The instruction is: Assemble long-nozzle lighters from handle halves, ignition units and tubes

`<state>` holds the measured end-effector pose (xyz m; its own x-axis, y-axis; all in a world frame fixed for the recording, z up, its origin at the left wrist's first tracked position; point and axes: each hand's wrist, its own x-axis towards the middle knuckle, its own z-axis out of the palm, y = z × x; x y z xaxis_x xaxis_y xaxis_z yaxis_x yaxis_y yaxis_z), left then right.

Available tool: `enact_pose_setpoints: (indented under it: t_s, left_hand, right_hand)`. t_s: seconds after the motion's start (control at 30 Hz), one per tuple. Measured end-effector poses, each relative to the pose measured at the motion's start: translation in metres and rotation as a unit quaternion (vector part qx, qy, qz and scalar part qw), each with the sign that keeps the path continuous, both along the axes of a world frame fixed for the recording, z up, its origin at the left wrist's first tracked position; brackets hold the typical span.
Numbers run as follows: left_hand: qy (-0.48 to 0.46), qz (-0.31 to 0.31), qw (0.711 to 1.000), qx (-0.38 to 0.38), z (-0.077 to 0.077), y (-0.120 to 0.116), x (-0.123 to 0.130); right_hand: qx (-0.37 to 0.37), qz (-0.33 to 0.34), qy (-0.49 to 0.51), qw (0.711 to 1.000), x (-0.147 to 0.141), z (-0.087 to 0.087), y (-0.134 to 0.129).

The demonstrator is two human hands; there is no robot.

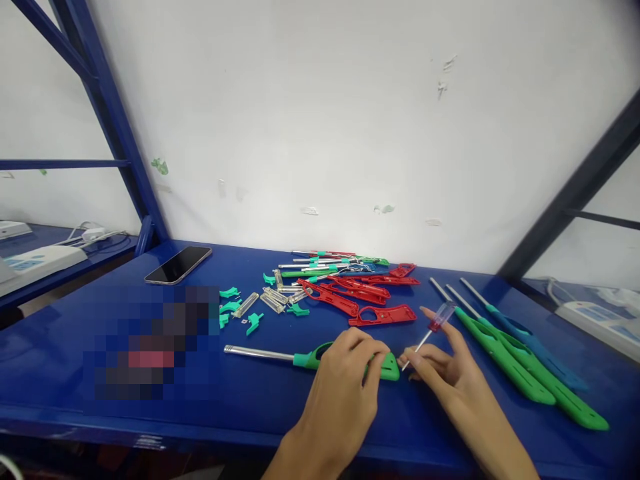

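One lighter (306, 361) gripped by left hand (345, 380), right hand (450, 373) pinching a screwdriver (440, 319) at its 3 o'clock (prying, I'd guess); next needs steady leverage.

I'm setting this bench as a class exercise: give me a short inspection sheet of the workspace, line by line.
Surface: blue table, flat.
Job's things: green lighter, metal tube pointing left; screwdriver, tip close to the lighter's handle end.
Clutter: red shells, turquoise pieces and clear parts spread loose; phone at left; three whole lighters at right; pixelated patch unreadable.
Hands: left hand holds the green lighter; right hand holds the screwdriver.
Cables: white cables, far left.
Surroundings: marked white wall; blue frame.
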<state>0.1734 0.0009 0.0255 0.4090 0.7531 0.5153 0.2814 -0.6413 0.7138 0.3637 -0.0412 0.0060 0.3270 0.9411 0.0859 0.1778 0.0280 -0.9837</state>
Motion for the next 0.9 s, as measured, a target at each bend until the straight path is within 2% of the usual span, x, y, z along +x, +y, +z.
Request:
enact_pose_setpoints:
  t_s: [0.17,0.43,0.63,0.8,0.9]
  left_hand:
    - [0.015,0.0,0.999,0.032,-0.003,0.001,0.0]
    - [-0.009,0.015,0.999,0.049,-0.007,0.003,0.0]
    - [-0.025,0.064,0.997,0.047,-0.003,0.004,0.0]
    - [-0.05,0.105,0.992,0.037,0.003,0.002,-0.005]
    - [-0.098,0.114,0.989,0.01,0.004,0.0,-0.007]
  right_hand:
    - [0.002,0.033,0.013,0.999,0.0,-0.002,0.0]
    - [0.05,0.086,-0.002,0.995,-0.015,0.003,-0.001]
    - [0.079,0.027,0.038,0.996,-0.014,0.004,0.001]
    - [0.071,0.026,0.023,0.997,-0.013,0.002,0.001]
    - [0.073,0.031,0.008,0.997,-0.012,0.001,0.0]
